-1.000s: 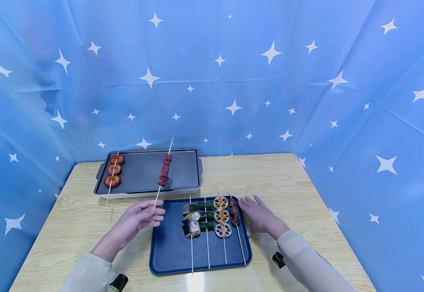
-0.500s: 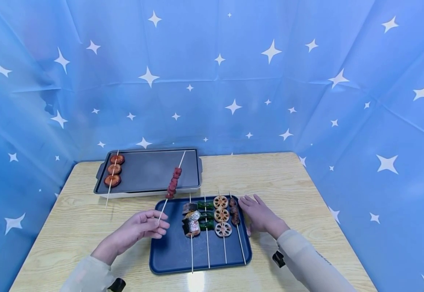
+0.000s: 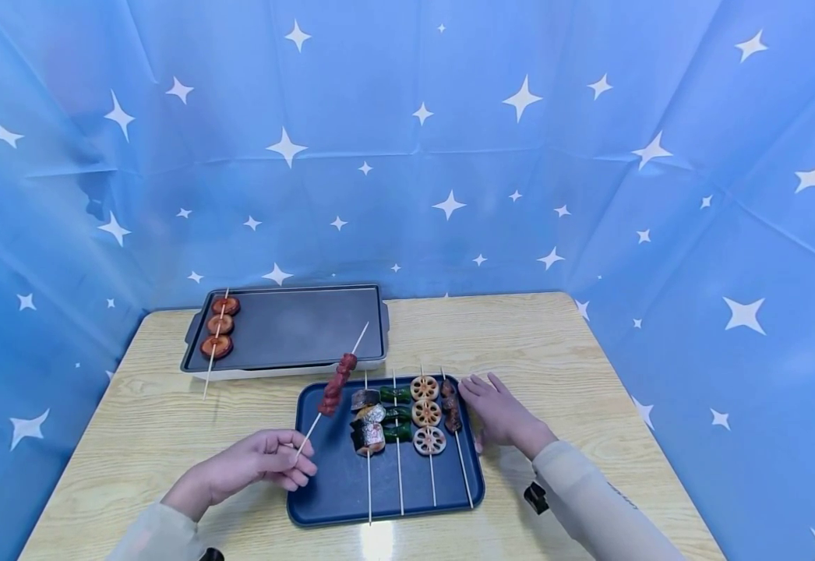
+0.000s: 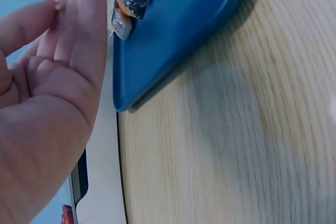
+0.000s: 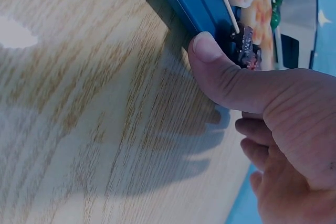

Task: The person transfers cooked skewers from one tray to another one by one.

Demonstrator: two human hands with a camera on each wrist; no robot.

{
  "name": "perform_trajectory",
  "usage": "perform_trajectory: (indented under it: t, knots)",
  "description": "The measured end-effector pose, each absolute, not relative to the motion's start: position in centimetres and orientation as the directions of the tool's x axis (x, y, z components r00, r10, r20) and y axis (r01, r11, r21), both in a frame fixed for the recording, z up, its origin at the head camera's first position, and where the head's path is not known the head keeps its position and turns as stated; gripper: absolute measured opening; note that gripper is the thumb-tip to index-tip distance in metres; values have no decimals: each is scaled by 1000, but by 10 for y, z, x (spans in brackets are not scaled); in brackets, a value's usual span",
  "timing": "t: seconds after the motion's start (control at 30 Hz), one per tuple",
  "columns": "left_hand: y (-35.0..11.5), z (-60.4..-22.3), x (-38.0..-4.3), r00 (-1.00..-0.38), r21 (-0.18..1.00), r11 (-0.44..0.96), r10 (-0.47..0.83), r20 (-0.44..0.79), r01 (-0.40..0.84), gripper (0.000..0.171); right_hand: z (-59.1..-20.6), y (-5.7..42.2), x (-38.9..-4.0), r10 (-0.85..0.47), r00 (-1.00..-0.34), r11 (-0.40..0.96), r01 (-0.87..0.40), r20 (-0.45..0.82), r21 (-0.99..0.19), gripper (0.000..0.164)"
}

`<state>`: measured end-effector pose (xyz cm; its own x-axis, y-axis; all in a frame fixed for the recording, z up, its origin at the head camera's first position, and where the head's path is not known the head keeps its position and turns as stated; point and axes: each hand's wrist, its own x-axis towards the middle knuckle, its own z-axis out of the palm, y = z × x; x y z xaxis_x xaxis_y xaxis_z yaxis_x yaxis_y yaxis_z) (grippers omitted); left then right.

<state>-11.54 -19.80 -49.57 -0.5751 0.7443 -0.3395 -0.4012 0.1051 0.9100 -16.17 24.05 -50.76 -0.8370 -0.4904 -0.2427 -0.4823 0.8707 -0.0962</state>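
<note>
My left hand [image 3: 256, 467] pinches the bare lower end of a skewer of red meat chunks [image 3: 337, 385] between thumb and fingers. The skewer slants up to the right over the left part of the blue tray [image 3: 330, 495]. In the left wrist view only the stick's tip [image 4: 58, 7] shows at the fingertips. My right hand [image 3: 502, 414] rests at the tray's right edge, its thumb [image 5: 220, 74] against the rim and fingers extended. Lying on the tray are skewers of fish pieces [image 3: 368, 436], green pepper [image 3: 397, 414], lotus root slices [image 3: 426, 414] and brown meat [image 3: 450, 409].
Behind the tray, to the left, stands a dark rectangular griddle [image 3: 295, 327] on a pale base. A skewer of round brown mushroom-like slices [image 3: 220, 325] lies along its left side, the stick overhanging the front. A blue starred curtain [image 3: 407, 156] surrounds the wooden table [image 3: 520, 335].
My left hand has brought the red meat skewer from over the griddle's front right toward me and over the tray, tilting it further right. The right hand stays at the tray's edge.
</note>
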Motion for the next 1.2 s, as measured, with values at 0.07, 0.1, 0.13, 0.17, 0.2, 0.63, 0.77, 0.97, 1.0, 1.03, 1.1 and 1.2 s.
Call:
perform_trajectory:
  t: [0.07,0.1,0.13,0.17,0.2,0.63,0.77,0.97,1.0,1.03,1.1,1.2]
  knots:
    - [-201,-497,-114,-558,908,105,758,-338,-406,33,-508,241,-162,-491,-837,870,-482,-241,-99,98]
    - [-202,-498,-114,-549,907,104,766,-334,-408,32,-508,241,-161,-491,-837,870,-482,-241,-101,98]
    - [-203,-499,-113,-539,905,104,774,-334,-412,31,-508,241,-161,-492,-837,870,-482,-240,-102,98]
    - [-205,-499,-113,-529,904,104,781,-333,-416,29,-508,241,-161,-492,-837,870,-482,-239,-103,98]
    - [-207,-499,-113,-519,902,104,787,-332,-419,27,-508,241,-161,-492,-837,870,-482,-239,-103,97]
    - [-230,-503,-106,-392,856,138,845,-364,-498,17,-508,241,-162,-496,-836,868,-484,-232,-110,100]
    - [-235,-504,-105,-381,849,157,842,-382,-504,17,-508,242,-163,-497,-836,867,-486,-233,-107,102]
    - [-239,-505,-104,-377,846,170,839,-393,-506,19,-507,242,-163,-496,-835,868,-485,-238,-108,103]
    - [-240,-505,-104,-374,844,169,840,-393,-508,18,-507,242,-163,-496,-835,868,-485,-238,-108,103]
    - [-240,-506,-104,-373,844,167,842,-391,-509,18,-507,242,-163,-496,-835,868,-485,-238,-107,103]
    - [-240,-508,-104,-368,843,159,847,-384,-513,17,-507,241,-163,-496,-835,868,-485,-237,-108,102]
    - [-238,-510,-104,-365,843,150,852,-375,-517,16,-508,242,-162,-497,-836,868,-485,-233,-109,102]
